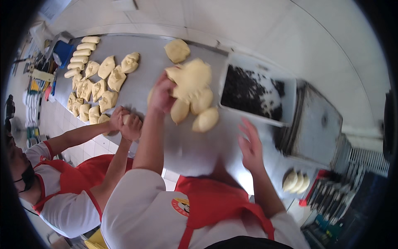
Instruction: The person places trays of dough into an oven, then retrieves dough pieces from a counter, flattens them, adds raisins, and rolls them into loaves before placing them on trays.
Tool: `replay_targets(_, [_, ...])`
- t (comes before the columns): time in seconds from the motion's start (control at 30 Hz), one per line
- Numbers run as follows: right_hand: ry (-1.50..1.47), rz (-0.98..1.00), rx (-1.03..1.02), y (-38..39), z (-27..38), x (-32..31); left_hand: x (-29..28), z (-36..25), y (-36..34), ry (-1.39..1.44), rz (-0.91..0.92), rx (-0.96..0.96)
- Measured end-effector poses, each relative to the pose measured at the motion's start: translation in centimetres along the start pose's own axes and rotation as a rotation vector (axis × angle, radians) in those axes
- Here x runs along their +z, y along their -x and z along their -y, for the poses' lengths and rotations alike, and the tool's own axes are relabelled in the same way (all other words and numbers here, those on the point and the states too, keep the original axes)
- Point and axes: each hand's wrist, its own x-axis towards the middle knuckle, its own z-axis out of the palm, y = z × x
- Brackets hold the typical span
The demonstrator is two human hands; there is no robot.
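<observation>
My left hand (163,94) grips the left edge of a flattened, pale yellow dough piece (194,76), blurred by motion and raised over the metal table. Beneath and beside it lie several smooth, plump dough pieces, the nearest one (206,120) pointed at its ends. My right hand (251,145) hangs over the table's near side, fingers apart, holding nothing. Just beyond it is a white tray (258,115) strewn with dark crumb-like bits. A lone flat dough piece (177,51) rests at the table's back edge.
To my left, a co-worker's hands (130,125) press together around some dough. Rows of flattened dough pieces (98,89) and rolled dough logs (83,52) cover the table's left end. At right stand a metal box (319,124), three shaped dough pieces (296,181) and dark slotted racks (333,197).
</observation>
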Motion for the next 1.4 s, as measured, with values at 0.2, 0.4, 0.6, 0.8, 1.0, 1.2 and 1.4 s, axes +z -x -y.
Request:
replay_targets(0.2, [-0.409,-0.110,-0.043,-0.9,2.4,1.4,13.0,8.3,15.4,-0.034,-0.039,-0.067])
replay_targets(0.4, [-0.183,-0.170,-0.184,7.4,-1.0,0.2,17.7,16.0,18.5,-0.530,-0.416,0.437])
replay_targets(0.6, [-0.769,-0.316,0.192,14.4,-1.7,-1.6,19.6,20.7,26.1,-0.628,-0.333,0.098])
replay_targets(0.8, [-0.186,-0.247,0.152,16.7,-6.5,-2.7,10.8,23.9,28.8,-0.617,-0.144,-0.001])
replay_targets(1.0, [1.007,0.011,0.044,15.0,-1.0,-1.0,11.3,21.7,24.0,-1.036,-0.165,0.114])
replay_targets(1.2, [1.162,-0.097,-0.625,19.7,-15.5,-1.8,2.0,25.5,26.6,-1.533,0.394,0.798])
replay_targets(1.4, [1.096,0.158,-0.136,12.8,-10.0,0.7,3.2,24.1,22.1,-1.781,0.546,0.303])
